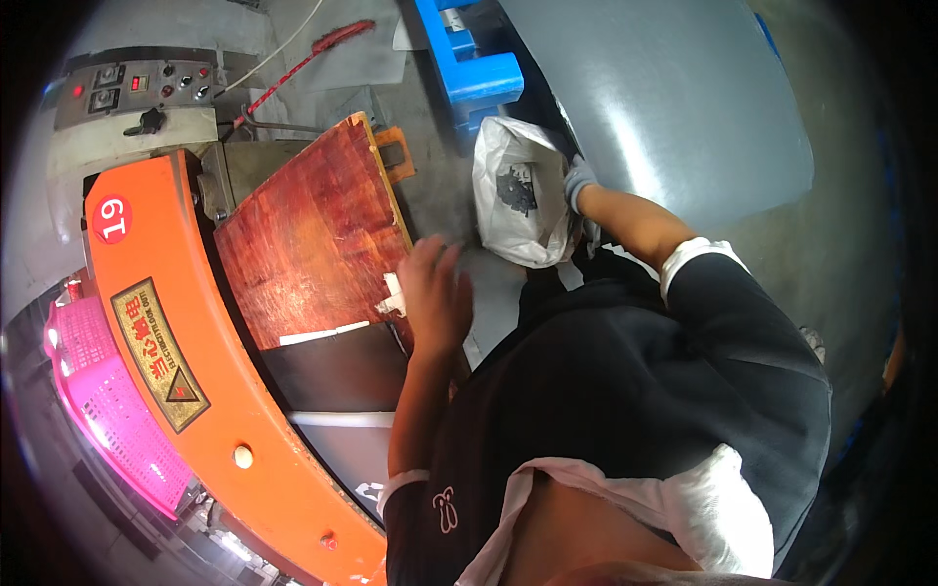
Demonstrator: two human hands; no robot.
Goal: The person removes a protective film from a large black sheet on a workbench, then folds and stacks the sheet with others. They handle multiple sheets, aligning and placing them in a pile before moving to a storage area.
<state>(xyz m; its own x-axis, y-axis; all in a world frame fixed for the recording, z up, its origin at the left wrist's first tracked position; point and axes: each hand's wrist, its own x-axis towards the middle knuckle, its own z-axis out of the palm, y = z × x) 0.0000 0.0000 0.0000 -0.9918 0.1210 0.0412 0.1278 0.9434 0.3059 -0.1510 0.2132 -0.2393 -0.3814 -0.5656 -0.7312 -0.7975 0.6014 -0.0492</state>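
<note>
Sack (562, 242): upper centre of frame, white, crinkled, woven-looking plastic, mouth gaping toward the camera. Black mottled patch showed within the mouth; couldn't tell if print or contents. Long axis ran roughly top to bottom of frame, lower end leaning slightly right.

My right hand (579, 184), grey-gloved, was at the sack's right rim, so the sack lay mostly left of the grip. Fingers were bent and partly hidden; couldn't tell if they had closed on the rim or only rested there.

My left hand (437, 298) was centre frame, motion-blurred, fingers loosely extended and slightly apart toward the top, nothing seen in it. It sat over the lower right edge of the board (303, 234), with a white scrap (393, 295) just beside it. Couldn't tell if it touched either.

Board was red-brown wood, scuffed, paler along its right edge, left of centre. Orange machine guard (161, 283) curved down the left, control panel (137, 88) upper left, pink basket (112, 391) lower left, blue plastic frame (479, 78) above the sack.
</note>
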